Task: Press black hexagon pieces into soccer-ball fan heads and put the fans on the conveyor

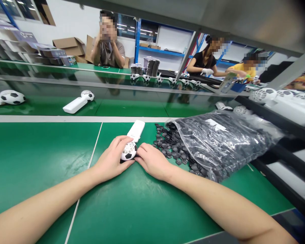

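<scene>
Soccer-ball fan: the white handheld fan [131, 146] with the football-patterned head lay on the green table [53, 152], right between the worker's two hands, handle pointing away from them.
Left hand: this one [113, 156] was curled round the left side of the ball, fingers over the top and thumb along the near side, so pretty much closed on it.
Right hand: that one [152, 161] was right up at the ball's right edge, fingers bunched close together. Couldn't tell if there was a little piece pinched in there, tbh.
Black bits: a loose pile of small black pentagon pieces [176, 150] sat just right of the right hand, spilling from the mouth of a clear plastic bag [226, 135] full of them.
Behind the pale rail: another ball-headed fan [77, 103] lay on the glossy green strip, with one more [11, 97] off by the left edge.
Right side: a black rack [256, 166] with white parts on it.
Across the way: a person in a brownish top [109, 56] had both hands up at their face, a phone [105, 67] lying in front of them.
</scene>
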`<state>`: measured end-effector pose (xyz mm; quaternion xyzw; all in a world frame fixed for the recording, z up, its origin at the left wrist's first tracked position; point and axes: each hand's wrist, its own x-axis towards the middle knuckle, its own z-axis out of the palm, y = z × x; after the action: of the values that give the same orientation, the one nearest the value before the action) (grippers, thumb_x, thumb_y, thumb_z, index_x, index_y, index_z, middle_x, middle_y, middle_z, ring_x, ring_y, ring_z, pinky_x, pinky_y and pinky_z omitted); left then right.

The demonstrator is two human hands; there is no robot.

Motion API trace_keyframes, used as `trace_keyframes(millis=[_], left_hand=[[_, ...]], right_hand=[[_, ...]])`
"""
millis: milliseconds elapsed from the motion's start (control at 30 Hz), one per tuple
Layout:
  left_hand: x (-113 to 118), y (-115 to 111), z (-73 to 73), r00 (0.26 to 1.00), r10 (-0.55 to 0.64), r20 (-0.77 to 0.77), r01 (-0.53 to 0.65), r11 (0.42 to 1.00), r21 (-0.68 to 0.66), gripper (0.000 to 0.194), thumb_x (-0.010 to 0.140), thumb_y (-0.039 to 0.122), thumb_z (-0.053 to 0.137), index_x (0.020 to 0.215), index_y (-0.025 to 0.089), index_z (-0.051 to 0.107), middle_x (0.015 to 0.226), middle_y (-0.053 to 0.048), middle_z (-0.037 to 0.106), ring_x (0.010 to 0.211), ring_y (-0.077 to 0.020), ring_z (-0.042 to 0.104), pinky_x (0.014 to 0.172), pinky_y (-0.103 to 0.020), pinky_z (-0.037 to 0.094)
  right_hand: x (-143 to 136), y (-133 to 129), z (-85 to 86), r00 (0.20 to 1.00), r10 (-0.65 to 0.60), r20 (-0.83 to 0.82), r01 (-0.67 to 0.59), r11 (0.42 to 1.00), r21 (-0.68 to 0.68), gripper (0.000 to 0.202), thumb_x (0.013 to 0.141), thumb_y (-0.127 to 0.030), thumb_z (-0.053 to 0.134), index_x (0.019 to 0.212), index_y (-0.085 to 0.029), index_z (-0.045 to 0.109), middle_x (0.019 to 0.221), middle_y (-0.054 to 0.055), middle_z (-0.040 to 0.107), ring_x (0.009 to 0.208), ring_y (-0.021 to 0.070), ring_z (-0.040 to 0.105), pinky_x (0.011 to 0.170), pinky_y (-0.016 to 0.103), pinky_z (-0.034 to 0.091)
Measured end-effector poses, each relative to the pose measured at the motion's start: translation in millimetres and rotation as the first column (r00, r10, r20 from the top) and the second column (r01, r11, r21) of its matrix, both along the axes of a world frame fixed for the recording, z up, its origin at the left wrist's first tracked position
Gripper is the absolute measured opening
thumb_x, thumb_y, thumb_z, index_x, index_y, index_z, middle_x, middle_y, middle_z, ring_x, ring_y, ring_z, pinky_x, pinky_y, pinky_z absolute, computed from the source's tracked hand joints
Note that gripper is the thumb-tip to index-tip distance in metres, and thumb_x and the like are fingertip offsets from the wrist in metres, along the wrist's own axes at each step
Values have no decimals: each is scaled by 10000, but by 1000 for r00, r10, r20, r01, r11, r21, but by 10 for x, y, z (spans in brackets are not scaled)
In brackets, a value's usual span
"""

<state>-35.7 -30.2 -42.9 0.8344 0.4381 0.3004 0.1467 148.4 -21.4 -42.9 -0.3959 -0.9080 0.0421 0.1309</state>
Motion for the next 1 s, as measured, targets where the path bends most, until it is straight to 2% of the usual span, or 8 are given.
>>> trace_keyframes(millis=[1000], left_hand=[[-3, 8, -15, 1000, 2, -13, -2, 1000, -5, 577, 734, 231, 588, 1233, 245, 298, 1205, -84, 370, 1144, -237, 387, 958, -428, 375]], right_hand=[[2, 11, -14, 1000, 13, 7, -13, 1000, 10, 179, 875, -289, 425, 798, -155, 515, 820, 51, 523, 747, 159, 465, 666, 302, 398]])
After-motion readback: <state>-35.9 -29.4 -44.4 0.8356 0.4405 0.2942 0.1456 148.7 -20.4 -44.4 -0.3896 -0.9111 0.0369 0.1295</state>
